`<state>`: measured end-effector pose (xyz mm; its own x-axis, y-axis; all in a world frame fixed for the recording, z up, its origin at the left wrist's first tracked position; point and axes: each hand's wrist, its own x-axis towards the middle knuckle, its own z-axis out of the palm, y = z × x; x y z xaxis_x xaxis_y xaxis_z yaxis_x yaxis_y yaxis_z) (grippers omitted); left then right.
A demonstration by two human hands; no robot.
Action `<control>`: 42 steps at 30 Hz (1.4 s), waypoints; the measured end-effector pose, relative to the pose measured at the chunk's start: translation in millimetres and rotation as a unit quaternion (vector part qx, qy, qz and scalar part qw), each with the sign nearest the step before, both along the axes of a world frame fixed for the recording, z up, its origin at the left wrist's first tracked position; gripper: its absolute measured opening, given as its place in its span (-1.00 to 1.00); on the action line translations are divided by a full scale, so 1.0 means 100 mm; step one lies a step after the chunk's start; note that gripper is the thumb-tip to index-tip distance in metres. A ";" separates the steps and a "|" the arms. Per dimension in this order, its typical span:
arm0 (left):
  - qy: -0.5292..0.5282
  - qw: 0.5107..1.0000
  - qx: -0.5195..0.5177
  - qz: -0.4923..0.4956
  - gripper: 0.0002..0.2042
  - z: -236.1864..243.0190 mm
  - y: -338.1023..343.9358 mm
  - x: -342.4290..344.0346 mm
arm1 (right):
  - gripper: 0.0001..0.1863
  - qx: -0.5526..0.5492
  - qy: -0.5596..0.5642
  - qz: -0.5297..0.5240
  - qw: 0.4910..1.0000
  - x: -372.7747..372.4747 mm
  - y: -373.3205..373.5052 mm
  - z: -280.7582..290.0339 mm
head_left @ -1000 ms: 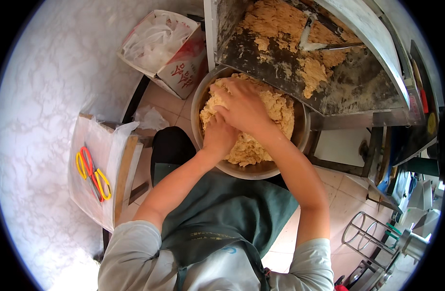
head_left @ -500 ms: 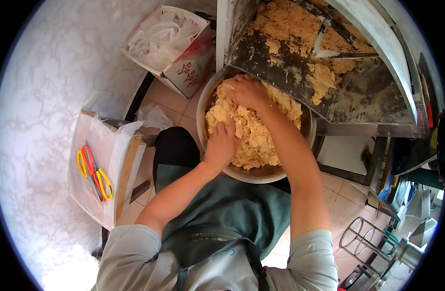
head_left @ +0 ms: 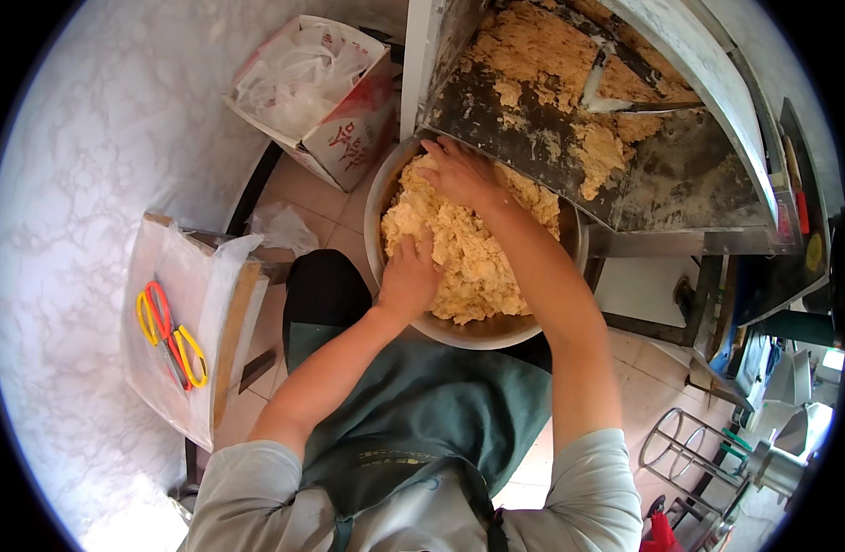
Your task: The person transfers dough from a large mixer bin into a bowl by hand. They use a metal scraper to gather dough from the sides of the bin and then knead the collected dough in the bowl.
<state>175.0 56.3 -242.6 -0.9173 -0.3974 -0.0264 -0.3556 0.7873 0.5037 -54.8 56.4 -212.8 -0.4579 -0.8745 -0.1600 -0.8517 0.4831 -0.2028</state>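
A heap of rough, yellowish dough [head_left: 478, 267] fills a round steel bowl [head_left: 375, 213] set between my knees. My left hand [head_left: 410, 279] lies on the near left side of the dough, its fingers spread and touching it. At the far side my right hand [head_left: 463, 175] reaches over the heap, fingers stretched apart near the bowl's far rim. Neither hand grips anything visible. The right hand's fingertips rest where dough meets rim; whether they press in I cannot tell.
A steel mixer trough [head_left: 680, 207] with more dough [head_left: 542, 55] and a mixing blade [head_left: 593, 83] overhangs the bowl's far right. An open carton [head_left: 344, 152] of plastic bags stands far left. Scissors [head_left: 169, 336] lie on a plastic-covered stand [head_left: 179, 405]. A metal rack [head_left: 685, 451] is at right.
My right hand has shifted slightly left toward the far rim, its fingers more stretched out. The left hand stays on the dough. The whole view has shifted a little.
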 end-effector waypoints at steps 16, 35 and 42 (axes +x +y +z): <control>0.079 0.994 0.010 -0.071 -0.35 0.80 -0.19 -0.05 | -0.55 -0.141 -0.080 0.019 0.987 -0.17 1.32 0.10; 0.175 0.950 -0.066 -0.250 -0.51 0.29 0.38 -0.46 | -0.53 -0.246 -0.082 0.007 0.966 -0.16 1.54 -0.23; 0.161 0.941 -0.085 -0.284 -0.42 0.19 0.36 -0.28 | -0.57 -0.330 -0.113 -0.029 0.937 0.05 1.79 0.06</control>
